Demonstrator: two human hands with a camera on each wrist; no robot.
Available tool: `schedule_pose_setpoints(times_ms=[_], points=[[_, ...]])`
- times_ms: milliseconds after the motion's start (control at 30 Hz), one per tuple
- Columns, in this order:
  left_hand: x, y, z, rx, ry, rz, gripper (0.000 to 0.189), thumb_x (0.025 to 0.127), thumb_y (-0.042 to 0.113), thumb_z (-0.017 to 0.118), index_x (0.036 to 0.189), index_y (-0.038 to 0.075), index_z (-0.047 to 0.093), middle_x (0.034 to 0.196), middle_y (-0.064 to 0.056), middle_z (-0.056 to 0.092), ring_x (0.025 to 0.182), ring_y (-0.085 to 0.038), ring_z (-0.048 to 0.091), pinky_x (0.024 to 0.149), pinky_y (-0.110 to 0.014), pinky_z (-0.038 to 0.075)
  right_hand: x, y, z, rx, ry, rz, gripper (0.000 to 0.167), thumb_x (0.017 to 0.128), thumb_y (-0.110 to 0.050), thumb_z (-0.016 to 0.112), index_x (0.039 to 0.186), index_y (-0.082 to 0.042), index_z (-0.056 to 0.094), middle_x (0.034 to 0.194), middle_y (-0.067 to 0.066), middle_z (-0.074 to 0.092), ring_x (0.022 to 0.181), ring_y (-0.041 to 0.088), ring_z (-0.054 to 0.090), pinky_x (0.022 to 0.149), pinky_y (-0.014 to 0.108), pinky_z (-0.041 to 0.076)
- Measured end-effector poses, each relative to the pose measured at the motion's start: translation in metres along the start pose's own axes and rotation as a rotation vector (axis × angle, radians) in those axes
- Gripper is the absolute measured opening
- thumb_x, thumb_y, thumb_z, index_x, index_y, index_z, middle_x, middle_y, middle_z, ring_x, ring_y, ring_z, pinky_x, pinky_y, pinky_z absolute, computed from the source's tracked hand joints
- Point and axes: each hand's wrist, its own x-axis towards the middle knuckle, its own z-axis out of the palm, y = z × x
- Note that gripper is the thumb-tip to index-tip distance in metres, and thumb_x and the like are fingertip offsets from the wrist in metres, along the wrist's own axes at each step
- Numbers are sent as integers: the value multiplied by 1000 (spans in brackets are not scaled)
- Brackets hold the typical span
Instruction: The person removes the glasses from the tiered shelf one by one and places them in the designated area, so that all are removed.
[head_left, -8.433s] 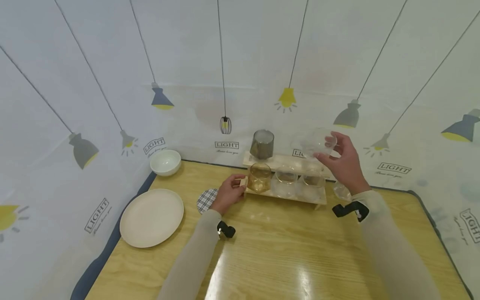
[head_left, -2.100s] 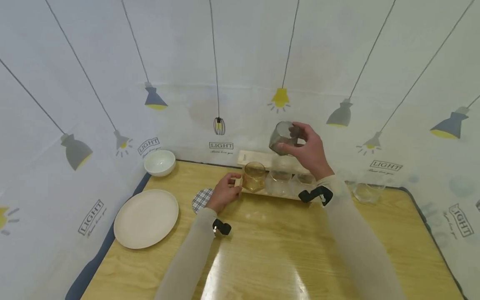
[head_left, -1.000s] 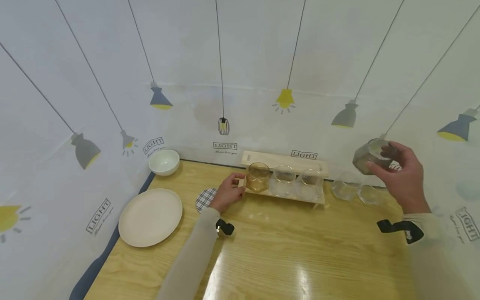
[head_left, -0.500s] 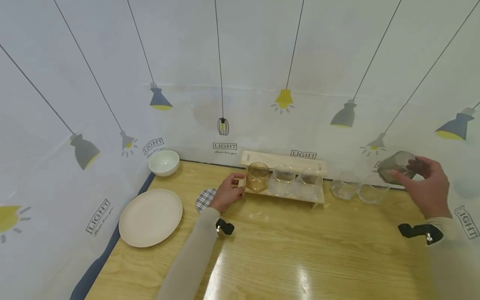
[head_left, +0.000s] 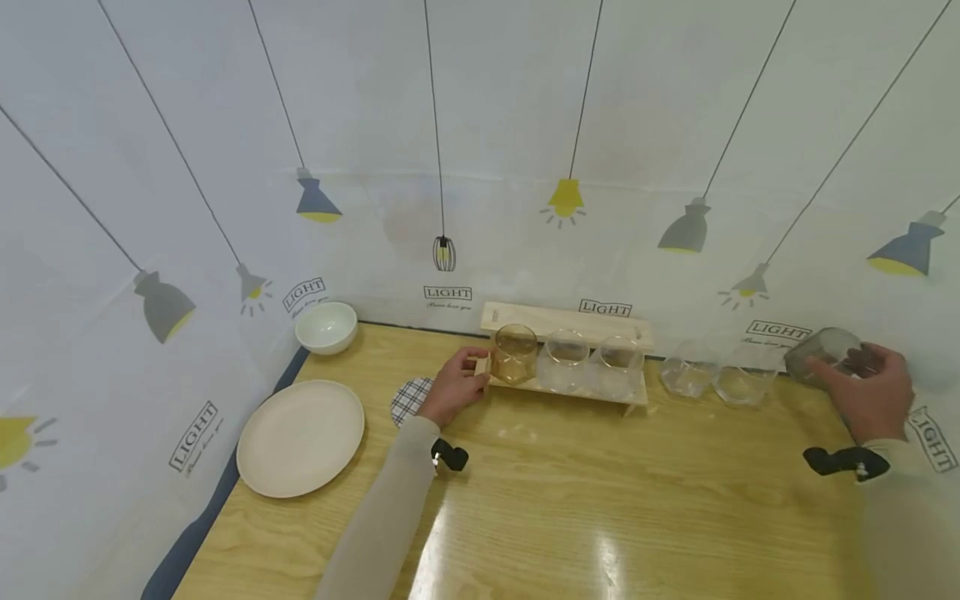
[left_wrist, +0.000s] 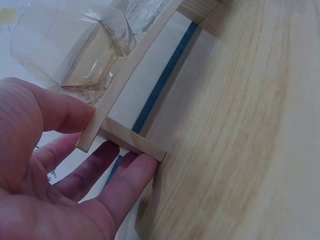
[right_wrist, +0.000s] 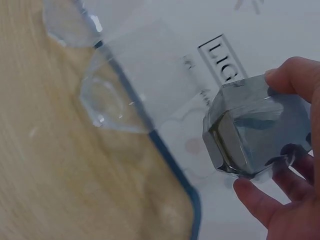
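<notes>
My left hand (head_left: 455, 387) grips the left end of a two-tier wooden rack (head_left: 567, 323). In the left wrist view the thumb lies on the edge of the board (left_wrist: 131, 75) and the fingers reach beneath, by its leg. An amber glass (head_left: 515, 354) and two clear glasses (head_left: 567, 363) (head_left: 618, 369) stand on the lower tier. At the far right my right hand (head_left: 873, 392) holds a smoky grey glass (head_left: 819, 354). The right wrist view shows the grey glass (right_wrist: 255, 127) between thumb and fingers, its faceted base off the table.
Two clear glasses (head_left: 687, 371) (head_left: 744, 379) stand on the wooden table (head_left: 570, 500) between rack and right hand. At left are a cream plate (head_left: 300, 439), a white bowl (head_left: 326, 327) and a checked coaster (head_left: 410, 401). A lamp-patterned wall covering (head_left: 510, 225) rises behind.
A clear glass, earlier in my right hand, now stands on the table. The grey glass has left the upper tier, gone right and come lower. My left hand stays on the rack.
</notes>
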Motion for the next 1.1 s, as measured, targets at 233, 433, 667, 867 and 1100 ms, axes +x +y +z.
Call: schedule_pose_setpoints(times_ms=[233, 433, 667, 867, 1100], points=[[0, 2, 2, -3, -4, 4, 41, 101, 8, 68, 140, 17, 60, 131, -15, 54, 103, -21, 60, 81, -37, 60, -1, 22, 9, -18, -82, 62, 109, 92, -66, 71, 170, -17, 12, 175, 17, 24, 159, 43, 28, 125, 61, 33], [2, 1, 1, -23, -13, -13, 41, 101, 8, 69, 139, 17, 61, 127, -14, 54, 100, -20, 59, 79, -36, 59, 1, 35, 17, -38, -119, 69, 113, 92, -67, 71, 170, -11, 11, 175, 19, 19, 158, 47, 26, 122, 66, 34], [0, 1, 0, -29, -13, -9, 40, 101, 8, 69, 140, 16, 60, 128, -13, 54, 99, -20, 60, 78, -36, 58, 9, 48, 23, -46, -120, 58, 112, 93, -64, 70, 169, -7, 12, 175, 21, 20, 157, 49, 27, 123, 64, 32], [-1, -1, -2, -32, -10, -2, 41, 101, 8, 69, 140, 17, 61, 129, -15, 54, 101, -20, 60, 78, -35, 59, 10, 49, 24, -65, -126, 20, 108, 96, -60, 69, 169, -6, 12, 173, 26, 22, 155, 52, 28, 124, 65, 30], [0, -1, -3, -51, -27, -4, 42, 101, 7, 69, 140, 16, 60, 126, -14, 54, 99, -19, 60, 77, -33, 58, 5, 44, 17, -25, -147, 49, 111, 94, -63, 71, 170, -10, 8, 175, 23, 16, 159, 49, 21, 126, 65, 25]])
